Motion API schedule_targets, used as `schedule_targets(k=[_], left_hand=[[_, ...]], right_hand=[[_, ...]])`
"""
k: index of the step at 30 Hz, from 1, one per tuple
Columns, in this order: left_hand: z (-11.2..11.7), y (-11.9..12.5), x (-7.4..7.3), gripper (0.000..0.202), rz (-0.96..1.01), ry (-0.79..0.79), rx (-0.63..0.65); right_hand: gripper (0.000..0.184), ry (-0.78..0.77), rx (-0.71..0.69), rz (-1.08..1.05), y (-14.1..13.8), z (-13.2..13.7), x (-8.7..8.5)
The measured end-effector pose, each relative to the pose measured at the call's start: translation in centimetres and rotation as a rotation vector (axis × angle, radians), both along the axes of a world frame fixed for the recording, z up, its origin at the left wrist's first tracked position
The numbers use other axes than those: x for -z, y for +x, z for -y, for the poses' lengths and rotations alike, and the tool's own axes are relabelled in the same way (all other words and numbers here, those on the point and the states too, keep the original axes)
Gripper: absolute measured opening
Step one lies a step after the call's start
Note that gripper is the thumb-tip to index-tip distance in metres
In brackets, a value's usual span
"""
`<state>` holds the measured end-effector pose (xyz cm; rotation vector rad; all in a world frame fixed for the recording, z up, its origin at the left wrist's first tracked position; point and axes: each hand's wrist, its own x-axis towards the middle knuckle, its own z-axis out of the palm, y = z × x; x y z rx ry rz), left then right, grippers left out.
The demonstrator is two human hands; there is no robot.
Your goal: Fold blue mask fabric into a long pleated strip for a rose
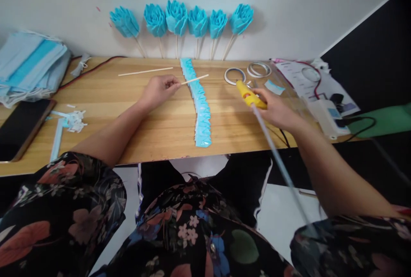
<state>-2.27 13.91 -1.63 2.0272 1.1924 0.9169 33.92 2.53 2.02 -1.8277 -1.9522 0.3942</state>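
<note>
My left hand (159,91) pinches one end of a thin wooden stick (198,78). The stick's free end reaches over the upper part of a long blue pleated strip (202,112), which lies on the table running away from me. Whether stick and strip touch I cannot tell. My right hand (272,106) is wrapped round a yellow glue gun (252,96), its nozzle pointing up and to the left. From the back of the gun a long translucent glue stick (282,165) runs down toward my right sleeve. Another wooden stick (145,72) rests on the table beyond my left hand.
Several blue flowers on sticks (176,18) lean against the wall. Tape rolls (234,76) lie behind the glue gun. At left are a pile of face masks (30,65), a phone (24,129) and white scraps (75,120). A power strip (328,118) with cables sits at right.
</note>
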Motion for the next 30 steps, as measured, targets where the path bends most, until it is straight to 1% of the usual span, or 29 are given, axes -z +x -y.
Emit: schedule_targets(k=[1,2,5,10,13,16,18,20,22,24,25,26,28,30], left_hand=[[0.1,0.0,-0.1,0.021,-0.001,-0.001,0.005],[0.2,0.1,-0.1,0.021,-0.001,-0.004,0.010],[0.4,0.2,-0.2,0.023,-0.001,-0.020,0.037],[0.6,0.4,-0.2,0.024,0.014,-0.038,0.050],[0.8,0.4,-0.2,0.024,0.021,-0.043,0.063],[0.9,0.5,-0.3,0.025,0.015,-0.045,0.061],[1.0,0.5,-0.5,0.024,0.011,-0.061,0.050],[1.2,0.6,-0.7,0.024,0.017,-0.077,0.048],[1.4,0.8,-0.9,0.023,0.030,-0.079,0.054],[1.7,1.0,-1.1,0.023,0.041,-0.074,0.066],[1.9,1.2,-1.2,0.024,0.048,-0.074,0.074],[2.1,1.3,-1.2,0.024,0.054,-0.078,0.084],[2.5,1.7,-1.3,0.025,0.067,-0.090,0.110],[2.8,1.9,-1.3,0.025,0.070,-0.098,0.135]], right_hand=[[0.055,-0.015,-0.015,0.101,0.2,0.4,0.3],[0.056,-0.032,-0.028,0.157,0.3,0.8,0.6],[0.057,-0.037,-0.061,0.233,0.6,1.1,0.9],[0.055,-0.003,-0.096,0.303,0.7,0.4,1.1],[0.053,0.048,-0.118,0.337,0.1,-0.5,1.8],[0.050,0.085,-0.167,0.326,-0.5,-1.7,2.3],[0.050,0.096,-0.204,0.313,-0.6,-2.3,2.2],[0.051,0.106,-0.213,0.320,-0.6,-2.4,1.4],[0.048,0.122,-0.182,0.337,-0.7,-1.4,0.4],[0.043,0.128,-0.121,0.335,-1.4,0.5,-0.4],[0.044,0.105,-0.091,0.329,-2.0,1.7,-0.7],[0.044,0.073,-0.055,0.322,-2.8,3.0,-0.8],[0.048,-0.002,-0.087,0.367,-4.5,5.4,-0.4],[0.049,-0.046,-0.089,0.465,-6.1,7.1,0.3]])
